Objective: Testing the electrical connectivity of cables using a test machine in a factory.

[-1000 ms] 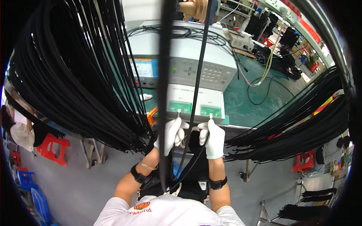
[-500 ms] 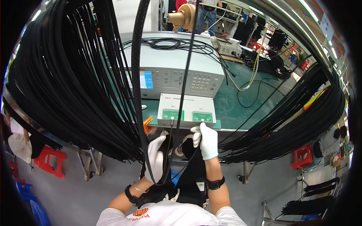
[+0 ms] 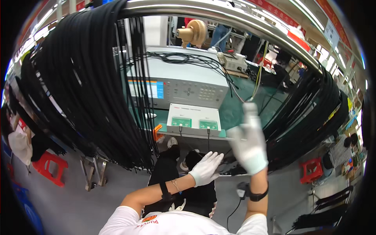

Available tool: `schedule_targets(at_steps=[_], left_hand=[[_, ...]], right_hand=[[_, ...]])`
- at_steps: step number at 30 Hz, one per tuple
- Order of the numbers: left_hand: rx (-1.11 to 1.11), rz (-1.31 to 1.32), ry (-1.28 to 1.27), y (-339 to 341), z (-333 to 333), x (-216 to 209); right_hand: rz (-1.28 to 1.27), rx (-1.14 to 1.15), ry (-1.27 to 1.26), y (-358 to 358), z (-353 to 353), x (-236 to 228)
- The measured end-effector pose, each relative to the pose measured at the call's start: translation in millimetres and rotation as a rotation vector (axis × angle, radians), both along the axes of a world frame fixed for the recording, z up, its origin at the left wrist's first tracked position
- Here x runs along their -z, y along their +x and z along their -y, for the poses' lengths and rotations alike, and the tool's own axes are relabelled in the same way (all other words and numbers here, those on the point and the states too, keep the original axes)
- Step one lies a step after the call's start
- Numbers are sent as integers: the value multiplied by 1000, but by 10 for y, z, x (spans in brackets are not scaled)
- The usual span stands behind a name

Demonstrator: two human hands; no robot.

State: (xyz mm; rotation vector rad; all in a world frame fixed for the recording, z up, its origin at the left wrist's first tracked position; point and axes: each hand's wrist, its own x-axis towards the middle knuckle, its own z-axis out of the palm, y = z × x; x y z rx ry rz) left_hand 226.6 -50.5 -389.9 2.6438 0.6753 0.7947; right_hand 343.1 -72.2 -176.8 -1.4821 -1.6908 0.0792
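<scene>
My left hand point(image 3: 206, 169), in a white glove, reaches across to the right below the bench edge. Its fingers are stretched out, held over dark cables beside them. My right hand point(image 3: 249, 145), also gloved, is raised in front of the right-hand cable bundle and smeared by motion, so its grip is unclear. Ahead of my hands, a white test fixture box point(image 3: 194, 111) with two green panels sits at the bench edge. A black cable plug point(image 3: 208, 131) is in its right panel, and another cable plug point(image 3: 180, 128) is in the left.
Behind the box stands a grey bench tester point(image 3: 188, 88) with a lit screen and coiled black cables on top. Thick black cable bundles point(image 3: 86, 86) hang at the left and others point(image 3: 309, 113) at the right, from a metal rail point(image 3: 219, 13). An orange clamp point(image 3: 158, 133) grips the bench.
My left hand has gone right and let go of the cable loop, which no longer hangs before me. My right hand has left the right panel, moving rightward and up. The view has tilted upward.
</scene>
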Motion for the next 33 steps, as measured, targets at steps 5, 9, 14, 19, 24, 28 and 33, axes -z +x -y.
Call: schedule_targets(at_steps=[5,9,14,19,24,28,33], left_hand=[[166,-30,52,-397,115,-550],[6,289,481,-1021,111,-1401],[-415,435,1104,-1962,-151,-2795],[-661,237,1137,-2362,-539,-3752],[-487,207,1210,-2202,-710,-3806],[-453,207,1150,-2183,-703,-3789],[-501,136,1097,-2189,-679,-3780]], right_hand=[[-238,463,380,827,66,94],[282,707,709,411,444,96],[206,602,1099,-333,383,-244],[-297,310,762,-354,130,-422],[-14,70,1076,-509,308,-349],[-122,-285,645,-956,203,-511],[-425,-616,301,-1516,-459,-785]])
